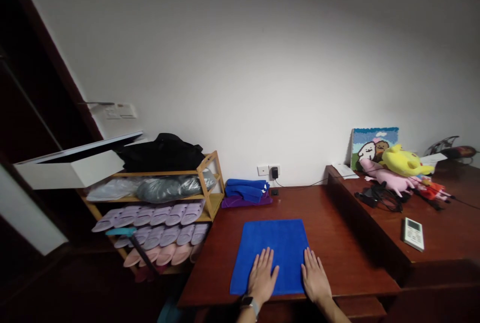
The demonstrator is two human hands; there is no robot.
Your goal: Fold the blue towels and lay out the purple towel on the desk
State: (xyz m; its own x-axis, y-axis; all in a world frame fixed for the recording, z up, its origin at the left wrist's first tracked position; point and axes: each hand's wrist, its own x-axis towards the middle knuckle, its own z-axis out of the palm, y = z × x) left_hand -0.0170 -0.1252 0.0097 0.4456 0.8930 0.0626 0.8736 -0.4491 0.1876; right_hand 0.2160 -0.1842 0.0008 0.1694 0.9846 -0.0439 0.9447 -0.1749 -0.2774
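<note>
A blue towel [275,238] lies spread flat on the reddish-brown wooden table [337,243]. My left hand [263,275] rests palm down on the towel's lower middle, fingers stretched forward and thumb out to the side; a watch sits on that wrist. At the towel's right edge, my right hand [315,275] lies flat with its fingers extended, partly on the cloth and partly over the table. Neither hand grips anything. Toward the wall, a folded blue towel [247,190] is stacked on folded purple cloth [245,203].
A shoe rack [212,188] with several slippers [161,215] stands left of the table. On the raised surface at right are a remote-like white device [413,234], plush toys [403,163], black cables [380,198] and a picture [375,143]. A black plug [275,173] is in the wall.
</note>
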